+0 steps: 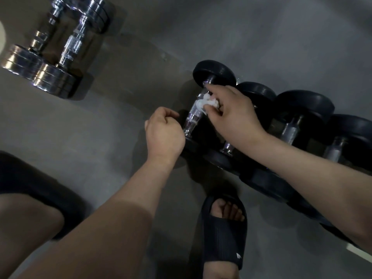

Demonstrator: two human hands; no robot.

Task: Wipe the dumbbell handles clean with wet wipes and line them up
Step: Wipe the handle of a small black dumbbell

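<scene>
On the grey floor (231, 27), my right hand (231, 115) pinches a crumpled white wet wipe (205, 103) against the chrome handle (193, 116) of the end dumbbell (214, 72), the leftmost in a slanting row of black dumbbells (304, 103) lying side by side. My left hand (164, 135) hovers curled at the near end of that handle, hiding the weight head there; whether it holds anything I cannot tell. Two chrome dumbbells (56, 47) lie together well apart at upper left. My foot in a black sandal (223, 234) stands just before the row.
</scene>
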